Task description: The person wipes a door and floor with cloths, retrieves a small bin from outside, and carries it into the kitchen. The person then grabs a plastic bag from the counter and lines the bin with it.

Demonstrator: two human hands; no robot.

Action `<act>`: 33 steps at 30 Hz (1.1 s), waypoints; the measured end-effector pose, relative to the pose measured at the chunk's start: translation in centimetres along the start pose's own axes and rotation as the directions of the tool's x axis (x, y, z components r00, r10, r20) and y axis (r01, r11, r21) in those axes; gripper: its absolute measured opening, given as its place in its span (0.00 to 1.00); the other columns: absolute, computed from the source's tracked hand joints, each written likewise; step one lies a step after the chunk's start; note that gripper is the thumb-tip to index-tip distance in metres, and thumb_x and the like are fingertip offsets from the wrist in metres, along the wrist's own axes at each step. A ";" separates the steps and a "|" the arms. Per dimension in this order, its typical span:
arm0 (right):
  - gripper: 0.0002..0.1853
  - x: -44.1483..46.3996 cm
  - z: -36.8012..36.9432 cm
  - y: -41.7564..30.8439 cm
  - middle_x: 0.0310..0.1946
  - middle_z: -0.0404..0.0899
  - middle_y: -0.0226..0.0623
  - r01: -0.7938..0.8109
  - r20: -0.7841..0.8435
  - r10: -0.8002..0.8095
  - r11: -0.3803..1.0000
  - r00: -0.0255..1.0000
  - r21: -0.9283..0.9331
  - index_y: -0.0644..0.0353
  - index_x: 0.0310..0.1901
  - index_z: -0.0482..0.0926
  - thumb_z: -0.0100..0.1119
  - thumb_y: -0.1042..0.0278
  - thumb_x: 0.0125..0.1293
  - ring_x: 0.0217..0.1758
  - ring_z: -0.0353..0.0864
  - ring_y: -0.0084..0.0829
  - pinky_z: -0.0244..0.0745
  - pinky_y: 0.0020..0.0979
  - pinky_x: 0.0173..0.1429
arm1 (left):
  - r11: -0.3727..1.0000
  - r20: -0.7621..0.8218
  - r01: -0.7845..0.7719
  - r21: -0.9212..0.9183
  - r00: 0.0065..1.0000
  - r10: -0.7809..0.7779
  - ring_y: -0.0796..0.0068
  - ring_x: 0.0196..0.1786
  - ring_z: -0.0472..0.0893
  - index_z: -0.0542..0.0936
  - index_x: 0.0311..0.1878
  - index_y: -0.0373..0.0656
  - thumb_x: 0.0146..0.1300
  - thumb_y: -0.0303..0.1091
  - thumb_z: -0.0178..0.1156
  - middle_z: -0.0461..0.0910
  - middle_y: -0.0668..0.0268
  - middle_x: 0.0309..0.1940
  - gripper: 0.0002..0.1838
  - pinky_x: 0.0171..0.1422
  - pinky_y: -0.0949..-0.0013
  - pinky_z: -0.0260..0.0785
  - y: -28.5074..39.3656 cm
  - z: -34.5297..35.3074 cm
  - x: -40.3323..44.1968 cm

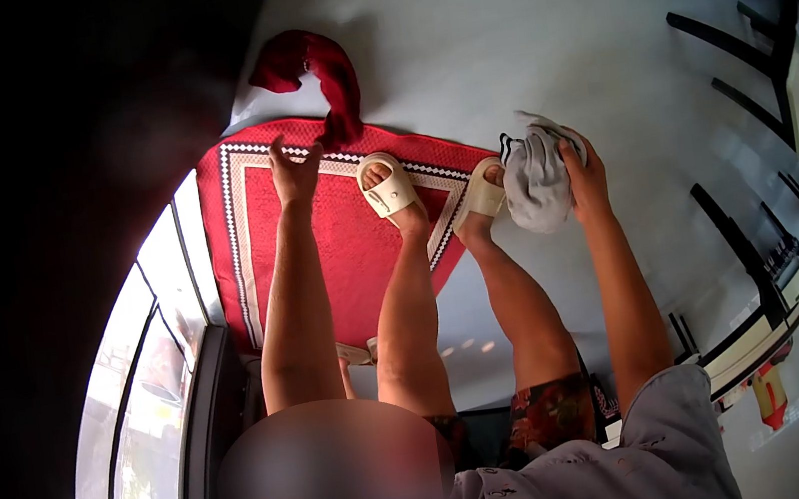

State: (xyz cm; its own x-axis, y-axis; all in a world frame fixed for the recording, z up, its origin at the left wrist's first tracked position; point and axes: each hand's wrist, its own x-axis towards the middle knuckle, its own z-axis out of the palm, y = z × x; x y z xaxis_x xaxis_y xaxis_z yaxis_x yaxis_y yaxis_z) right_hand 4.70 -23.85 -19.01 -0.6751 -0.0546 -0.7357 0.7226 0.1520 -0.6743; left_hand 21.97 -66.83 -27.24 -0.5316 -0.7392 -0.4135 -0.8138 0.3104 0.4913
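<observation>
My left hand (297,174) is held over the rug with thumb and fingers apart and nothing between them. Just beyond its fingertips is a crumpled dark red cloth (334,76), bent into a curve, its lower end near the hand. Whether that cloth lies on the floor or is in the air, I cannot tell. A bunched light grey cloth (538,186) with a dark-striped edge is gripped in my right hand (587,174), whose fingers wrap its right side. The cloth hides part of the fingers.
Below me is a red rug (329,249) with a patterned border, on a grey floor (455,60). My feet wear cream slides (386,186). Dark-framed chairs (748,62) stand at the right. Bright glass panels (150,383) are at the left. A yellow and red object (770,397) is lower right.
</observation>
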 end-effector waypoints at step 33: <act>0.32 3.3 -9.5 9.3 0.62 0.74 0.45 0.139 -0.289 -0.046 0.942 0.956 0.307 0.68 0.68 0.66 0.60 0.54 0.72 0.64 0.75 0.36 0.70 0.35 0.69 | 0.570 -0.189 -0.797 0.202 0.539 0.821 0.53 0.58 0.79 0.75 0.60 0.45 0.52 0.35 0.73 0.78 0.56 0.56 0.31 0.62 0.58 0.72 19.2 15.0 23.7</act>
State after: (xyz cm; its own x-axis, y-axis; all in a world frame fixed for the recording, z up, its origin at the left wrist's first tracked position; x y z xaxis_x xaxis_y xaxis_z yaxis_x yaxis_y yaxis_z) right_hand 7.79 -13.19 -27.14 -0.7219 0.2264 -0.6539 0.6325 -0.1673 -0.7563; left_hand -9.77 -69.39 -39.14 -0.9102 -0.2564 0.3252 -0.0875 0.8866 0.4542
